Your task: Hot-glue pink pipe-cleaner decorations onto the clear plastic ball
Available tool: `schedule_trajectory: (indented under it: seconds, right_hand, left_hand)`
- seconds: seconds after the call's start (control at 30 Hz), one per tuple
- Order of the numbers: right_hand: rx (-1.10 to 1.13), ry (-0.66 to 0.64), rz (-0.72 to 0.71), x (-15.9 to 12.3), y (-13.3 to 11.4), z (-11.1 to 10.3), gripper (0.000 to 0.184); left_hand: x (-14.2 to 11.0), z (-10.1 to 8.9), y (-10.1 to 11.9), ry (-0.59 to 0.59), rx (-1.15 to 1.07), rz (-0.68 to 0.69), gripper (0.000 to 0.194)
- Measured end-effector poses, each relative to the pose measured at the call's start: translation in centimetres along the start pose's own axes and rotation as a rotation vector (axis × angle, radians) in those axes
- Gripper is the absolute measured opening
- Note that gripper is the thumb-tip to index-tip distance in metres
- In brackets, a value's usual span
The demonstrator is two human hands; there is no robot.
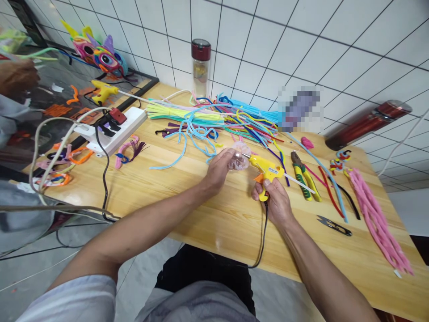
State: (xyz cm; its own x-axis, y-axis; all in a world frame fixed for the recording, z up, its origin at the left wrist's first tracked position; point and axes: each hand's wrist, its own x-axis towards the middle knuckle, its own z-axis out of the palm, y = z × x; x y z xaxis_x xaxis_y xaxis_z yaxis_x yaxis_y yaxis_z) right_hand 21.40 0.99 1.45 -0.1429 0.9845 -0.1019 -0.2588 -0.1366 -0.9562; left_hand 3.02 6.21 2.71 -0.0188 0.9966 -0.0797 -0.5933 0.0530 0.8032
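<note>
My right hand (277, 199) is wrapped round the grip of a yellow hot glue gun (268, 167), its fingers by the orange trigger. A white glue stick (303, 183) juts from the gun's back, and a black cord hangs from the grip. With its fingers closed, my left hand (217, 173) holds a clear, pinkish round piece (240, 162) just above the table. The gun's metal nozzle (246, 156) points left at this piece; whether they touch I cannot tell. My left fingers partly cover the piece. Light-blue pipe cleaners (189, 134) lie beyond my left hand.
Pliers (300, 176), thread snips (335, 226) and pink pipe cleaners (375, 219) lie at right. Behind are bundled pipe cleaners (184, 112), a glass bottle (200, 76) and a red flask (368, 123). At left are a power strip (129, 125), another glue gun (104, 92) and another person's hand (18, 77).
</note>
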Motion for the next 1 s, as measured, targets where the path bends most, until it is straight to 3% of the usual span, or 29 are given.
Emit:
schedule_trajectory:
  seconds: [1.0]
  right_hand:
    - [-0.016, 0.01, -0.012, -0.17, 0.0, 0.27, 0.047]
  left_hand:
    - [0.13, 0.18, -0.14, 0.028, -0.039, -0.016, 0.023]
